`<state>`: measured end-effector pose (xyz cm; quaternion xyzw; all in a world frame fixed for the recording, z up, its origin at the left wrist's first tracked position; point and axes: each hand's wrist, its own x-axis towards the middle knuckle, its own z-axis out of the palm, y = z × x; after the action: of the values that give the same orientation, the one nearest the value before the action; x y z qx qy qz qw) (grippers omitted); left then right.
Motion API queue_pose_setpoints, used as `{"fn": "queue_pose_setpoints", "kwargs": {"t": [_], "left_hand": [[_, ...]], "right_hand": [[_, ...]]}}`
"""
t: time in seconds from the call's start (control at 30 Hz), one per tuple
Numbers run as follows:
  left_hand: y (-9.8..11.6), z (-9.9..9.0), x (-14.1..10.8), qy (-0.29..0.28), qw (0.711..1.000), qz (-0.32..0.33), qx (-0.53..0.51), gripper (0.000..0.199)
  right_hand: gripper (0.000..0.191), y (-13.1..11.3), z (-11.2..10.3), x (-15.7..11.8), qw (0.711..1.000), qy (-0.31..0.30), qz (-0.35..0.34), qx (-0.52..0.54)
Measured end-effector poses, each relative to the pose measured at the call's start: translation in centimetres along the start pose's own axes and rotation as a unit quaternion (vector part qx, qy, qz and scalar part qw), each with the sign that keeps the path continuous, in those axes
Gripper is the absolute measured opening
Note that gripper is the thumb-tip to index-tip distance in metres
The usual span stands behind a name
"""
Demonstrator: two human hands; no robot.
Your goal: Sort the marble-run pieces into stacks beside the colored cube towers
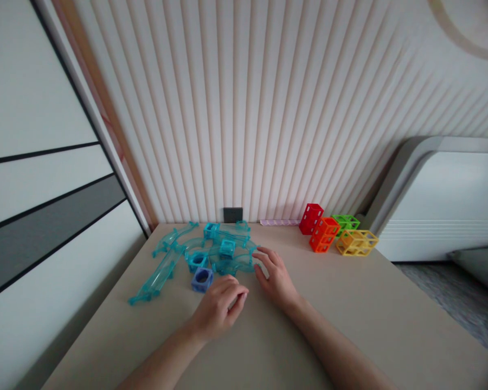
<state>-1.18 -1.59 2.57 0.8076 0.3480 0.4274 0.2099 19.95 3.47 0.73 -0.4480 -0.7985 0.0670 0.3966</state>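
My left hand (pixel 220 306) is curled closed above the table, thumb against the fingers, and nothing shows in it. Just beyond it sits a blue-purple cube with a round hole (pixel 202 279). My right hand (pixel 276 277) has its fingers apart, fingertips at the right end of a curved translucent teal track piece (pixel 236 264); whether they touch it I cannot tell. Around that piece lie other teal parts: a long straight track (pixel 159 276), a teal ring-holed block (pixel 197 261), a small teal cube (pixel 227 248) and another teal cube (pixel 210 231).
On the right stand a red block tower (pixel 311 219) and an orange one (pixel 324 235), beside green (pixel 345 222) and yellow (pixel 357 242) frame blocks. A black wall socket (pixel 233 215) and a purple strip (pixel 280 222) are at the ribbed wall behind the table (pixel 350 303).
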Motion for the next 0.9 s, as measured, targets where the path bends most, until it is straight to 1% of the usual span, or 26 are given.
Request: {"fn": "queue_pose_setpoints", "kwargs": {"t": [0.03, 0.07, 0.1, 0.13, 0.17, 0.2, 0.27, 0.33, 0.4, 0.5, 0.63, 0.73, 0.9], "left_hand": [[-0.1, -0.6, 0.1, 0.007, 0.999, 0.034, 0.039, 0.014], [-0.2, -1.3, 0.2, 0.041, 0.993, 0.065, 0.088, 0.015], [-0.5, -2.1, 0.3, 0.075, 0.985, 0.075, 0.134, 0.016], [-0.8, -2.9, 0.4, 0.115, 0.975, 0.077, 0.173, 0.016], [-1.1, -3.6, 0.6, 0.154, 0.962, 0.066, 0.213, 0.016], [-1.5, -4.3, 0.7, 0.182, 0.948, 0.049, 0.256, 0.02], [-2.2, -5.2, 0.9, 0.195, 0.923, -0.001, 0.332, 0.032], [-3.0, -5.5, 0.9, 0.177, 0.905, -0.048, 0.384, 0.04], [-3.7, -5.4, 0.8, 0.153, 0.893, -0.086, 0.413, 0.042], [-4.8, -5.0, 0.4, 0.145, 0.887, -0.12, 0.423, 0.041], [-6.0, -4.9, 0.1, 0.158, 0.899, -0.13, 0.388, 0.039], [-6.6, -5.0, 0.1, 0.161, 0.909, -0.134, 0.36, 0.035], [-6.9, -5.1, 0.0, 0.168, 0.924, -0.145, 0.311, 0.023]], "right_hand": [[0.026, 0.1, 0.0, 0.0, 1.0, 0.003, 0.001, -0.001], [0.025, 0.2, 0.0, 0.0, 1.0, 0.005, 0.002, -0.002], [0.025, 0.3, -0.1, 0.0, 1.0, 0.005, 0.002, -0.003], [0.025, 0.3, -0.1, 0.0, 1.0, 0.005, 0.001, -0.004], [0.024, 0.2, -0.1, 0.1, 1.0, 0.004, 0.0, -0.005], [0.024, 0.2, -0.1, 0.1, 1.0, 0.003, -0.001, -0.006], [0.023, 0.1, 0.0, 0.0, 1.0, -0.003, -0.004, -0.007], [0.022, 0.1, 0.1, 0.0, 1.0, -0.007, -0.005, -0.005], [0.022, 0.1, 0.2, -0.1, 1.0, -0.008, -0.005, -0.003], [0.021, 0.3, 0.2, -0.1, 1.0, -0.007, -0.004, 0.0], [0.021, 0.4, 0.2, 0.0, 1.0, -0.017, -0.003, 0.0], [0.024, 0.3, 0.2, 0.0, 0.999, -0.047, -0.007, 0.0], [0.04, 0.2, 0.3, -0.2, 0.994, -0.109, 0.0, -0.005]]}}
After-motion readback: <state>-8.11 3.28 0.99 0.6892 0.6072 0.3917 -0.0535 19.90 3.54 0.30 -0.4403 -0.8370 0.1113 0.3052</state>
